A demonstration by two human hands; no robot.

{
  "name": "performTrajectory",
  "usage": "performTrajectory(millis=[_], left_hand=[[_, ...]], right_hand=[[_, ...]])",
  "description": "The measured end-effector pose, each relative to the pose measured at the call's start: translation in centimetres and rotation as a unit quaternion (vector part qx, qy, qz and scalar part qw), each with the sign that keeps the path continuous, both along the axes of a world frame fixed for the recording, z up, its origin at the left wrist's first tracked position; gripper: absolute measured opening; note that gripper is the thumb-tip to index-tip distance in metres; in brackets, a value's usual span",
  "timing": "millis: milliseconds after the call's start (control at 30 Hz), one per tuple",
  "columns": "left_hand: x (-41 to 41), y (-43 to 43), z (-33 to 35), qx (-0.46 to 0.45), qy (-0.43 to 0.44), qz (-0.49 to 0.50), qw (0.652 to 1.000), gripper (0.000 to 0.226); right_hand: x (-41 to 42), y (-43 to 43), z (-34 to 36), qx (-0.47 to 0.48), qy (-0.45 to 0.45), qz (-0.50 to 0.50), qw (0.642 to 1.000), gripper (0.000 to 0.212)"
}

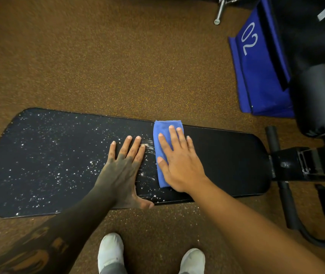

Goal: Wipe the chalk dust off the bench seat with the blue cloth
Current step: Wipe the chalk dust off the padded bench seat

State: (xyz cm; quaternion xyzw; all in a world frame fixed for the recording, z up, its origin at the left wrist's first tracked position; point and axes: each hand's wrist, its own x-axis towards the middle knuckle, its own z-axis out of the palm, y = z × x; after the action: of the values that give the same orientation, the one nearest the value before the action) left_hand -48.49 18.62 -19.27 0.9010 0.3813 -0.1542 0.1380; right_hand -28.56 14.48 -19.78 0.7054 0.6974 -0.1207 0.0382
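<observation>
A long black bench seat point(227, 161) lies across the view. White chalk dust point(59, 155) speckles its left half; the right half looks dark and clean. The folded blue cloth point(160, 135) lies across the seat near the middle. My right hand point(179, 163) presses flat on the cloth with fingers spread. My left hand point(122, 171) rests flat on the seat just left of the cloth, fingers apart, thumb over the near edge. Smeared chalk streaks show between the two hands.
Brown speckled rubber floor surrounds the bench. The black bench frame point(296, 165) with foam rollers is at the right. A blue pad marked 02 point(256, 66) stands at the back right. My white shoes point(110, 252) are below the bench's near edge.
</observation>
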Motion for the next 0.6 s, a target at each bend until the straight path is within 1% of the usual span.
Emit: performTrajectory(millis=[67, 233, 367, 533, 600], left_hand=[[0.0, 0.2, 0.0, 0.0, -0.002, 0.005, 1.0, 0.162], [-0.3, 0.3, -0.1, 0.007, 0.01, 0.008, 1.0, 0.162], [-0.4, 0.3, -0.3, 0.006, 0.013, 0.009, 1.0, 0.162], [-1.0, 0.5, -0.2, 0.002, 0.006, 0.018, 1.0, 0.162], [-1.1, 0.6, -0.2, 0.001, 0.003, 0.015, 1.0, 0.164]], right_hand=[[-0.5, 1.0, 0.0, 0.012, 0.004, -0.035, 0.999, 0.063], [-1.2, 3.7, -1.3, 0.0, 0.004, -0.062, 0.998, 0.063], [-0.6, 4.9, -1.4, 0.015, -0.005, -0.029, 0.999, 0.063], [-1.6, 0.2, -0.7, -0.001, -0.003, -0.004, 1.0, 0.065], [-1.5, 0.7, -0.7, -0.005, 0.006, -0.014, 1.0, 0.065]])
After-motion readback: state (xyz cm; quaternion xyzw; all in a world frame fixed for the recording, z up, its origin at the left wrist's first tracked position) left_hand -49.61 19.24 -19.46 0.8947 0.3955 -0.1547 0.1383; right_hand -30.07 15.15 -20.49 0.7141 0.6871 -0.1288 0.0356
